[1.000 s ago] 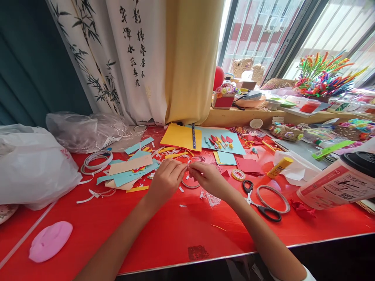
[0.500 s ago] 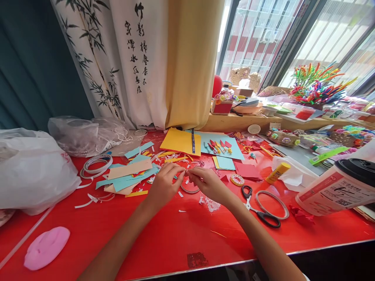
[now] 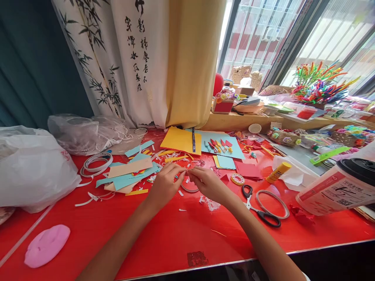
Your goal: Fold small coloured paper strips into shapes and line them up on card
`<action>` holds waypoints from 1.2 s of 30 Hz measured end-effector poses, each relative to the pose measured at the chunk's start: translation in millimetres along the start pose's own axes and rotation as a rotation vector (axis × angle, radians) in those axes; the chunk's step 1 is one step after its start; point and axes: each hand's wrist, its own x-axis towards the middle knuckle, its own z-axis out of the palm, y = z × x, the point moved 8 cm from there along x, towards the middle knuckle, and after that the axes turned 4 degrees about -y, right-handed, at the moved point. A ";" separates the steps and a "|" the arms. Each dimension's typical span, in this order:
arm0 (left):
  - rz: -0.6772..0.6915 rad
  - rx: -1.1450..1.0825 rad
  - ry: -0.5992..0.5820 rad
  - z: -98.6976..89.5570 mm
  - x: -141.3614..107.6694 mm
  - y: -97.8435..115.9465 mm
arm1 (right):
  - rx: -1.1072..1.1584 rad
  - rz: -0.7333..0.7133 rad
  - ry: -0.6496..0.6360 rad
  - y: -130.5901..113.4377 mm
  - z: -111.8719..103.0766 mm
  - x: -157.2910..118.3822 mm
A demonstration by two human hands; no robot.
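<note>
One tiny piece [image 3: 186, 171] sits over the red table [image 3: 164, 242], in the narrow pinch of your left hand [image 3: 166, 182] and right hand [image 3: 207, 182]; your fingers cover most of it, so you can't make out what it is. Your pinch has hardly moved since half a second ago. You partly hide one thin ring [image 3: 190, 191]. To your right are one pair of scissors [image 3: 249, 203] overlapping one grey ring [image 3: 285, 207], one glue stick [image 3: 278, 173] and one cup [image 3: 334, 189], cut off by the edge.
</note>
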 end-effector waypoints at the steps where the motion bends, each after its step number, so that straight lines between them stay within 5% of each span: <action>1: -0.012 -0.007 -0.002 -0.1 0.1 -1.0 | -0.004 -0.002 -0.002 0.2 0.2 0.0; 36: -0.056 0.010 0.000 5.9 -2.7 -7.0 | -0.544 -0.121 -0.003 -8.3 10.3 -3.5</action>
